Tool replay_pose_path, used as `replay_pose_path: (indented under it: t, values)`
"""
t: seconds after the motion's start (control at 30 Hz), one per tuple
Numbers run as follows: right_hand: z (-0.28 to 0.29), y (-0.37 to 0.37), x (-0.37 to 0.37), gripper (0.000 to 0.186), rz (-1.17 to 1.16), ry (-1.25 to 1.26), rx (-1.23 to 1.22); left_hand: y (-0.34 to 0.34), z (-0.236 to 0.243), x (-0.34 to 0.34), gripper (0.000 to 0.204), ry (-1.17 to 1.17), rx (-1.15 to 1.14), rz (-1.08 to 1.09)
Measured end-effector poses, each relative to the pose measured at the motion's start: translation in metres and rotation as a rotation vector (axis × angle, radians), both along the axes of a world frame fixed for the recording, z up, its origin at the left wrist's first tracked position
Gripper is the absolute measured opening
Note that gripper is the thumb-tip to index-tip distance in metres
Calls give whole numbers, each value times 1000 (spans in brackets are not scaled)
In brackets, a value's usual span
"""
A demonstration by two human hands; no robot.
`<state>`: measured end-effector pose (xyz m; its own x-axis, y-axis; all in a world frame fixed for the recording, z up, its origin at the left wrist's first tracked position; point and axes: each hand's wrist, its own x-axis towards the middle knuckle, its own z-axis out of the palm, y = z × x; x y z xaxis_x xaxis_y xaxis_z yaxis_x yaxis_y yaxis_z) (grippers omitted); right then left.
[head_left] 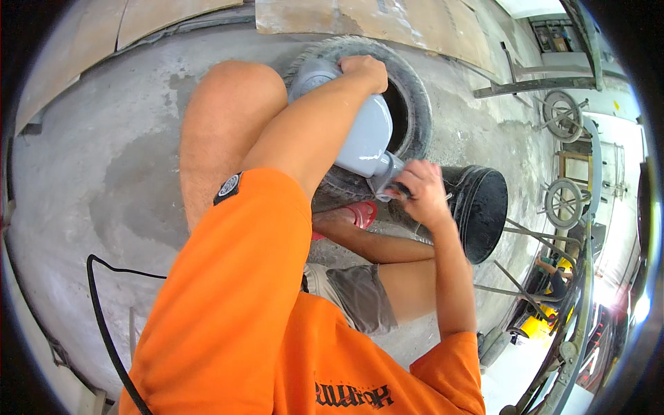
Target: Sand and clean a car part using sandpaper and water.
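A glossy grey rounded piece [370, 131] with a squared, bracket-like end lies on top of a tire [417, 104] on the floor. I cannot tell what kind of part it is. My left hand [364, 72] is closed on the piece's far edge, its arm reaching across the piece. At the squared end, my right hand [420, 192] is closed on a small dark thing [399, 189], mostly hidden by the fingers and slightly blurred. That thing is at or against the grey end; contact is hard to make out.
A black bucket [484, 214] lies or tilts just right of my right hand. My bare legs flank the tire, a red sandal [363, 214] between them. Metal frames with wheels [564, 203] stand at the right. Flat boards [373, 21] line the far side; a black cable [97, 311] hangs at left.
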<state>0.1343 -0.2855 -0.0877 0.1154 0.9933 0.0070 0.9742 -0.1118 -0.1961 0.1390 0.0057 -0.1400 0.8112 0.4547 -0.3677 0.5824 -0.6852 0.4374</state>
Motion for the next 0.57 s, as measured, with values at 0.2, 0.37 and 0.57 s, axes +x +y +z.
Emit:
replay_pose_path:
  t: [0.2, 0.37, 0.57]
  values:
    - [-15, -5, -6, 26, 11, 26, 48, -2, -3, 3, 38, 3, 19, 23]
    - [2, -16, 4, 27, -82, -26, 126, -2, 1, 0, 39, 14, 14, 29]
    - [-12, 4, -13, 26, -5, 75, 106, -1, 6, -2, 44, 0, -29, 54]
